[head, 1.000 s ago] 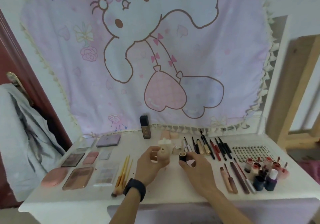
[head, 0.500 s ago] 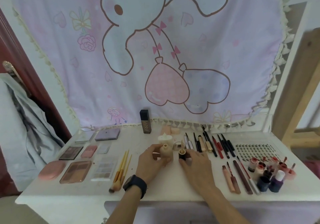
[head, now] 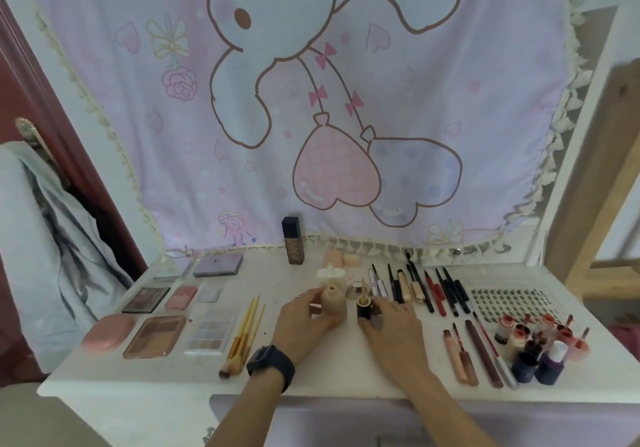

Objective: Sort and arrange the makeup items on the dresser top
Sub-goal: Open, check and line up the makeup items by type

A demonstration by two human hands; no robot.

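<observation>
On the white dresser top (head: 194,374), my left hand (head: 304,322), with a dark watch on its wrist, grips a beige foundation bottle (head: 333,303) that stands upright with its neck uncapped. Just right of it, my right hand (head: 391,329) pinches a small black and gold cap (head: 363,308) standing on the surface. Behind them sit a cream bottle (head: 331,277) and a clear round cap (head: 358,287). A tall dark foundation bottle (head: 293,245) stands at the back by the curtain.
Eyeshadow palettes (head: 156,336) and compacts lie in rows at left, with gold brushes (head: 244,332) beside them. Pencils and mascaras (head: 426,287) fan out at right, then lip glosses (head: 464,353), a lash tray (head: 505,303) and small bottles (head: 540,346). A cartoon cloth hangs behind.
Both hands have lowered the beige bottle and the black cap toward the dresser top, and the camera view has tilted down slightly. The grips are unchanged.
</observation>
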